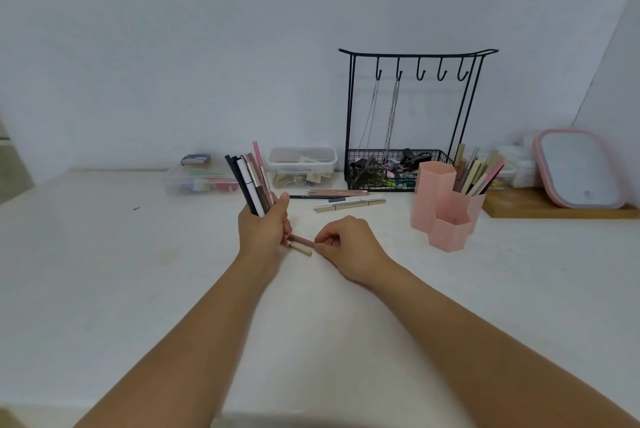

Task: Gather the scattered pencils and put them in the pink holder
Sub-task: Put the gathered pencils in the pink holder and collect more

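My left hand [261,225] grips a bundle of several pencils [250,182], black, white and pink, held upright above the white table. My right hand [346,244] pinches the end of a pink pencil [300,239] lying on the table beside a beige one [301,249], just right of my left hand. More loose pencils [341,198] lie farther back near the wire basket. The pink holder [445,209], made of hexagonal tubes, stands to the right with several pencils in its rear tube.
A black wire rack [408,123] with hooks, chains and a basket of clips stands behind. Two clear plastic boxes [301,164] sit at the back. A pink-framed mirror [578,168] leans on a wooden board [554,209] at far right.
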A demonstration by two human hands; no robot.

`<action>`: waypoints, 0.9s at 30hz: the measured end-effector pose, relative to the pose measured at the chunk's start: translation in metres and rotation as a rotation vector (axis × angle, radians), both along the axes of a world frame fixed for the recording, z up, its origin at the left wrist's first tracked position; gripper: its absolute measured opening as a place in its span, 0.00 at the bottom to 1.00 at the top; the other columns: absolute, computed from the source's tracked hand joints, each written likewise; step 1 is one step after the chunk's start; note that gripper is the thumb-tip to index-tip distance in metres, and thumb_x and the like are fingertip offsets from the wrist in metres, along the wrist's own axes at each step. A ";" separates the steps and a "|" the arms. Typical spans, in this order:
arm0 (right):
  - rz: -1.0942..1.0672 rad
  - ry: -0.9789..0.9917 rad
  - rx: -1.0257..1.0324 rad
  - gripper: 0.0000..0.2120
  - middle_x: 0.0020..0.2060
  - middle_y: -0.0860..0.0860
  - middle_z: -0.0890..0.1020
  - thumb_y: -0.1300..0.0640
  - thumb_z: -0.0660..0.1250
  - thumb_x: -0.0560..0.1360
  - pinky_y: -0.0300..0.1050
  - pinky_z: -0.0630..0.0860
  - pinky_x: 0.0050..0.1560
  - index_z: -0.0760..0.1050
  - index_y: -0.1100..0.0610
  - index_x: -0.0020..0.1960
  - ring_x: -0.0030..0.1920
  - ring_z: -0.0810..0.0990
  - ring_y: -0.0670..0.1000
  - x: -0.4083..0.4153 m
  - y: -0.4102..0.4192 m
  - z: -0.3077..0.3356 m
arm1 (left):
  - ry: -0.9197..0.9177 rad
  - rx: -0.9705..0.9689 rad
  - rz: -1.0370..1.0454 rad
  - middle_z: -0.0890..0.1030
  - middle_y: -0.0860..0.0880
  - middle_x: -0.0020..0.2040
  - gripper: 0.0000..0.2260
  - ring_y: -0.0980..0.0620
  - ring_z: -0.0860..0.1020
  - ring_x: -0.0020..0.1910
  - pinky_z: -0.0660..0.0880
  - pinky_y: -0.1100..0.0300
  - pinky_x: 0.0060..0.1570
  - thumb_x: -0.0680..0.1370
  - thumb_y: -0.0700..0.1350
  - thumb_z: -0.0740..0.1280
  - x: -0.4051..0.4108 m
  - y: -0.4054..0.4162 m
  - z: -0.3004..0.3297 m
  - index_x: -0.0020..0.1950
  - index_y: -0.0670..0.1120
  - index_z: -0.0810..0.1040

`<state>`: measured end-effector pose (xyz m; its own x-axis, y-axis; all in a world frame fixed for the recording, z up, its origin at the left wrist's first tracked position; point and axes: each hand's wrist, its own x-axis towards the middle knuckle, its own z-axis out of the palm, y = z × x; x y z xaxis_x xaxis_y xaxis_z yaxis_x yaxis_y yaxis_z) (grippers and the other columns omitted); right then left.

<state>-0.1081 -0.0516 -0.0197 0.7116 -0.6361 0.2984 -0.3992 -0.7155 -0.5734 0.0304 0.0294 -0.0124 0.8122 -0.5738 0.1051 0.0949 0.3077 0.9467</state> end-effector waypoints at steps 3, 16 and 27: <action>-0.018 0.123 -0.108 0.09 0.43 0.55 0.84 0.57 0.67 0.79 0.48 0.77 0.48 0.84 0.60 0.49 0.45 0.80 0.54 0.001 -0.002 0.003 | -0.025 0.021 -0.053 0.69 0.51 0.24 0.12 0.51 0.67 0.23 0.65 0.60 0.24 0.78 0.43 0.74 -0.002 0.001 -0.001 0.40 0.46 0.72; 0.120 -0.346 0.583 0.03 0.34 0.52 0.78 0.65 0.69 0.78 0.39 0.72 0.34 0.78 0.58 0.46 0.32 0.74 0.46 -0.021 0.006 0.018 | -0.044 -0.018 -0.200 0.68 0.47 0.28 0.25 0.51 0.66 0.24 0.64 0.59 0.27 0.59 0.55 0.82 -0.023 0.004 0.006 0.47 0.44 0.78; 0.194 -0.349 0.659 0.16 0.38 0.52 0.83 0.67 0.74 0.73 0.42 0.74 0.36 0.76 0.59 0.58 0.36 0.78 0.50 -0.019 0.018 0.027 | -0.157 0.089 -0.118 0.72 0.44 0.28 0.09 0.47 0.69 0.28 0.71 0.57 0.30 0.72 0.41 0.76 -0.031 0.002 0.002 0.37 0.43 0.77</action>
